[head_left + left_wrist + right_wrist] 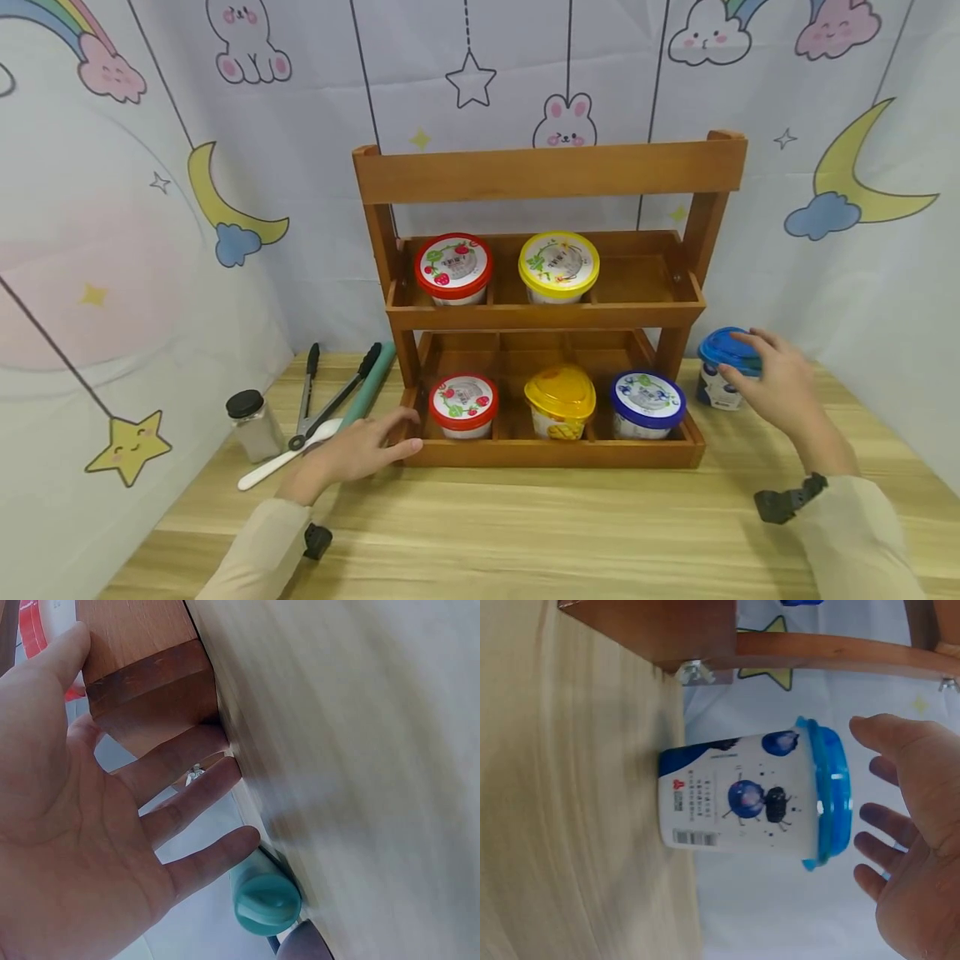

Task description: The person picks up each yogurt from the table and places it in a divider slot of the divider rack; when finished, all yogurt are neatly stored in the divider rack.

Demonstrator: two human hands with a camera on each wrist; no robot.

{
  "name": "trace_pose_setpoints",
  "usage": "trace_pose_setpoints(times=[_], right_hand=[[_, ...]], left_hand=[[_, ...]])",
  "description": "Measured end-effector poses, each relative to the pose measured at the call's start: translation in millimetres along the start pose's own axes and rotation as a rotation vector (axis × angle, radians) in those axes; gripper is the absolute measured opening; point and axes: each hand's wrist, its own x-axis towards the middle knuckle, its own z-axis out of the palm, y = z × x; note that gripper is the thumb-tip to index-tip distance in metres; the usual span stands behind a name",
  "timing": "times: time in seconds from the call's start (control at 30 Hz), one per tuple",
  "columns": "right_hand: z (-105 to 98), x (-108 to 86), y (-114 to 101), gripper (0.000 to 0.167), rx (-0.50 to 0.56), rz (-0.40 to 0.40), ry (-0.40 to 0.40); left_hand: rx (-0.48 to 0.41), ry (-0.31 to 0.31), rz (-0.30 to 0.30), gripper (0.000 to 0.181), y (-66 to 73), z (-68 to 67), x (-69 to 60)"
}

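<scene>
My right hand (776,379) hovers at a white cup with a blue lid (829,795) and blueberry pictures, standing upright on the table right of the wooden rack (547,454). In the right wrist view, a gap shows between its spread fingers and the lid. My left hand (360,450) lies at the rack's lower left front corner. Its thumb touches the wood (142,645) in the left wrist view, while the other fingers stretch along the side. On the lower tier sit a red-lidded cup (463,407), a yellow-lidded cup (561,402) and a dark-blue-lidded cup (647,405).
A red-lidded cup (453,268) and a yellow-lidded cup (558,267) stand on the upper tier. Left of the rack lie tongs (330,404), a white spoon (270,468), a teal cylindrical thing (369,387) and a black-capped jar (255,427). Patterned cloth (322,125) hangs behind.
</scene>
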Motion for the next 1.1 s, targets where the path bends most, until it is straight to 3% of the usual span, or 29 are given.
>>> trace_pose_setpoints(times=[0.17, 0.47, 0.83, 1.1], right_hand=[[6, -0.3, 7, 0.058, -0.028, 0.017, -0.008], [13, -3.6, 8, 0.044, 0.021, 0.067, 0.045], [15, -3.1, 7, 0.061, 0.025, 0.118, 0.015], [16, -2.0, 3, 0.058, 0.024, 0.126, -0.006]], left_hand=[[0.000, 0.000, 0.004, 0.053, 1.1, -2.0, -1.0], [-0.009, -0.001, 0.007, 0.053, 2.6, -2.8, -1.9], [-0.004, 0.006, 0.004, 0.052, 0.2, -0.8, 0.6], [-0.002, 0.008, -0.006, 0.055, -1.1, 0.2, 1.5]])
